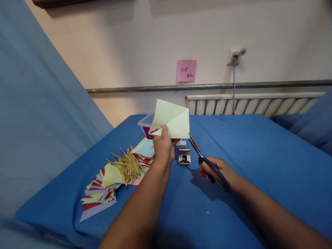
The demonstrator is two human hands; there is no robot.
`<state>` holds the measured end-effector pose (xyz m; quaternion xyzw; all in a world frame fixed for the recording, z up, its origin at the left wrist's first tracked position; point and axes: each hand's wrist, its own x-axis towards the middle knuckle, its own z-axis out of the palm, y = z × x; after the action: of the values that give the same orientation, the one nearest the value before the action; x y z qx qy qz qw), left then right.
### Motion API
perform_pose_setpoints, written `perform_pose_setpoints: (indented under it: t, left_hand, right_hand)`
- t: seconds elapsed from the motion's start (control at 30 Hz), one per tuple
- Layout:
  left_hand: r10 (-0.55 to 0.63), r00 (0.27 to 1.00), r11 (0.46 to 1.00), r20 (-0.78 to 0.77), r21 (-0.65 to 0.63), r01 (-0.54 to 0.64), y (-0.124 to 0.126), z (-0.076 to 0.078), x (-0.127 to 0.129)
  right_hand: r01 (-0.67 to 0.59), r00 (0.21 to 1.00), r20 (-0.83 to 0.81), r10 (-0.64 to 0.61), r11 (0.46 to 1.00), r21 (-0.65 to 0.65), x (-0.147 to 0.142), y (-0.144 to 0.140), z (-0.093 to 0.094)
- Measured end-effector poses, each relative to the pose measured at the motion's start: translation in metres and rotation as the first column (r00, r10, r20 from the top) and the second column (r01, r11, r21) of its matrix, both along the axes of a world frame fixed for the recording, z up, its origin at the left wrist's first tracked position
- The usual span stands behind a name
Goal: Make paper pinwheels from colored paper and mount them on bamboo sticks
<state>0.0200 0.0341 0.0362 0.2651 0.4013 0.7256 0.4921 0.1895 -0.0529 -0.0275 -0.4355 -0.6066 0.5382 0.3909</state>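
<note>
A pale green sheet of paper with diagonal crease lines is held up over the table by my left hand, thumb on its near face. My right hand grips scissors with dark blue handles. Their metal blades point up and left, and the tips meet the paper's lower right corner. I cannot tell whether the blades are cutting into it. Behind the paper and my left hand, a clear plastic box is partly hidden.
On the blue-covered table, a pile of thin sticks lies left among fanned coloured papers. A small open box with dark bits inside stands mid-table. Blue curtains hang at left; a radiator is behind.
</note>
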Motion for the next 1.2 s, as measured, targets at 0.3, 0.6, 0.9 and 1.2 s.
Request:
perform_pose_setpoints:
  t: [0.3, 0.6, 0.9, 1.2]
  left_hand:
    - [-0.103, 0.994, 0.995, 0.048, 0.010, 0.103, -0.003, 0.004, 0.003]
    - [-0.157, 0.986, 0.988, 0.060, 0.018, 0.156, -0.003, 0.004, 0.001]
    - [-0.099, 0.992, 0.995, 0.075, 0.002, 0.100, -0.005, 0.007, 0.003]
    - [-0.097, 0.993, 0.995, 0.067, -0.008, 0.098, -0.004, 0.007, 0.004]
  right_hand:
    - [-0.026, 0.999, 0.023, 0.026, 1.000, 0.010, 0.002, 0.002, -0.005]
    - [-0.080, 0.997, 0.023, 0.079, 0.995, 0.061, 0.004, 0.004, -0.009]
    - [-0.074, 0.997, 0.028, 0.073, 0.997, 0.006, 0.001, 0.004, -0.009]
    - [-0.056, 0.996, 0.063, 0.057, 0.998, -0.003, 0.000, 0.002, -0.006]
